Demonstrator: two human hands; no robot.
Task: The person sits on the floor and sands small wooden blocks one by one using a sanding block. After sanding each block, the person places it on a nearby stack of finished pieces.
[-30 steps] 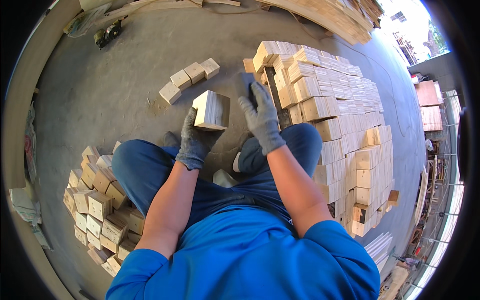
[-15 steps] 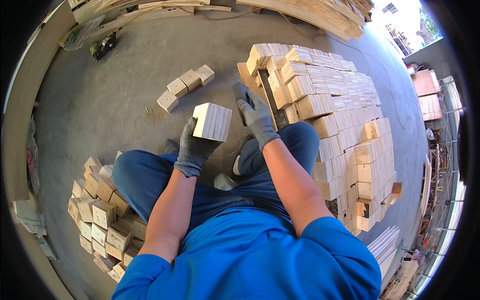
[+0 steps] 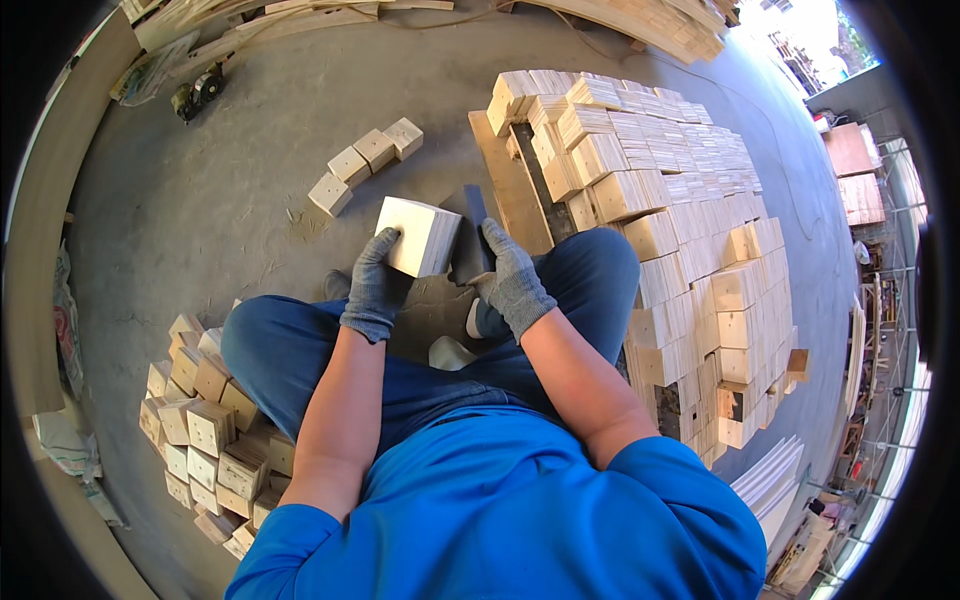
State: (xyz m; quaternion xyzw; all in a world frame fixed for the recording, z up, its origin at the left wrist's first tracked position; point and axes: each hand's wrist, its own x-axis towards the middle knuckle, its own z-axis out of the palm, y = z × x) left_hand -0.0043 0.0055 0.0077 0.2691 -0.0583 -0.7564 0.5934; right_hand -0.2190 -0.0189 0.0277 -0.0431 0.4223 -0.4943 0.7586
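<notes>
A pale wooden block [image 3: 424,236], roughly cubic, sits up off the concrete floor [image 3: 220,200] in front of the seated person's knees, held at its near left corner by the gloved left hand [image 3: 375,290]. The grey fingers [image 3: 383,243] are curled and closed against the block's left face; the thumb is behind the wood, so how it presses cannot be made out. Just to the right of the block stands a dark flat tool [image 3: 470,240] (a blade or a file, too shadowed to say which), its lower end hidden by the right hand [image 3: 513,280]. That glove's fingers are bent around the tool and look closed on it, though the palm side faces away and the grip itself is out of sight. Whether tool and block touch cannot be judged from here. Blue trouser legs frame both hands, and a white shoe [image 3: 452,352] shows only in part between them. Beyond the block, a short row of four similar blocks [image 3: 365,165] lies on the floor. To the person's right rises a large stack of blocks [image 3: 680,230], its far edge bent by the lens; to the left lies a looser heap of blocks [image 3: 205,420], partly covered by the left thigh.
</notes>
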